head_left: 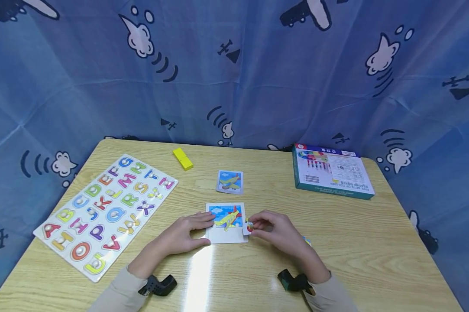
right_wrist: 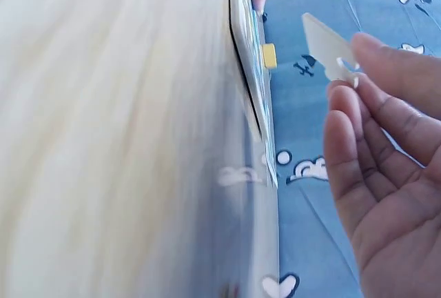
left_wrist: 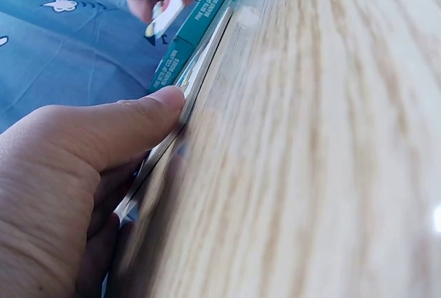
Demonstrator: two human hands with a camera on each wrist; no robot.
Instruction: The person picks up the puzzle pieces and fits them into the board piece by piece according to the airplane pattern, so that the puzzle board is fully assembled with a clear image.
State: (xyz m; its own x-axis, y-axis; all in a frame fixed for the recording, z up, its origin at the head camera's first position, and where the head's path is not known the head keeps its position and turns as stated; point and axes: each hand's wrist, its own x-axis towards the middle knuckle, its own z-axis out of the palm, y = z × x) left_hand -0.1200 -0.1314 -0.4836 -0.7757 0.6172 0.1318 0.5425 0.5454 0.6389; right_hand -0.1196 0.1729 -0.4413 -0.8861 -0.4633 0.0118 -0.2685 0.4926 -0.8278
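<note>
A jigsaw puzzle board (head_left: pixel 226 236) with a yellow airplane picture lies on the table; its upper part is filled with pieces and a blank strip shows along its lower part. My left hand (head_left: pixel 183 234) rests at the board's left edge, fingers stretched over it and thumb by the lower left corner. At the right edge, my right hand (head_left: pixel 279 234) pinches a puzzle piece (right_wrist: pixel 329 46) between thumb and fingers. The right wrist view shows this piece raised off the table, its pale back toward the camera. Above the board lies a picture card (head_left: pixel 230 182) with the same airplane.
On the left lies a white alphabet board (head_left: pixel 105 212) with knobbed letters. A yellow block (head_left: pixel 182 159) is near the back edge. At back right sits a flat teal-edged box (head_left: pixel 331 171). A small colourful bit (head_left: pixel 306 241), partly hidden, shows beside my right forearm.
</note>
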